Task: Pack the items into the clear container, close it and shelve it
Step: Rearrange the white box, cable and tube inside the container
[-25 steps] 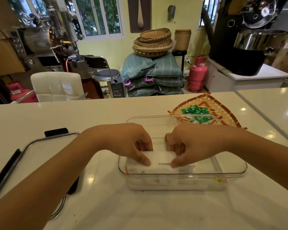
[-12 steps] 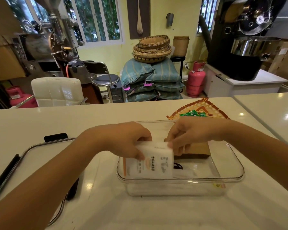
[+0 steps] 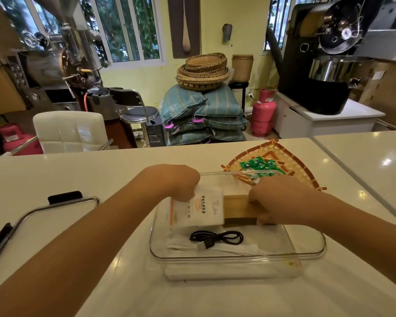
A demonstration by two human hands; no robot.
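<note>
The clear container (image 3: 311,252) stands open on the white counter in front of me. My left hand (image 3: 181,181) grips the top edge of a white tissue pack (image 3: 204,209), tilted up at the container's far left. My right hand (image 3: 277,200) holds a brown box (image 3: 238,209) next to the pack, inside the container. A coiled black USB cable (image 3: 217,239) lies on a flat white item on the container's floor. The clear lid (image 3: 55,209) with black clips lies on the counter to the left.
A woven tray (image 3: 295,170) with several green wrapped sweets (image 3: 258,164) sits just behind the container on the right. A seam (image 3: 343,165) splits the counter at the right. Beyond the counter are a white chair, sacks and roasting machines.
The white pack was lying flat under both hands, then got tipped up and moved toward the far left. The brown box and the black cable came into sight. The camera view shifted closer.
</note>
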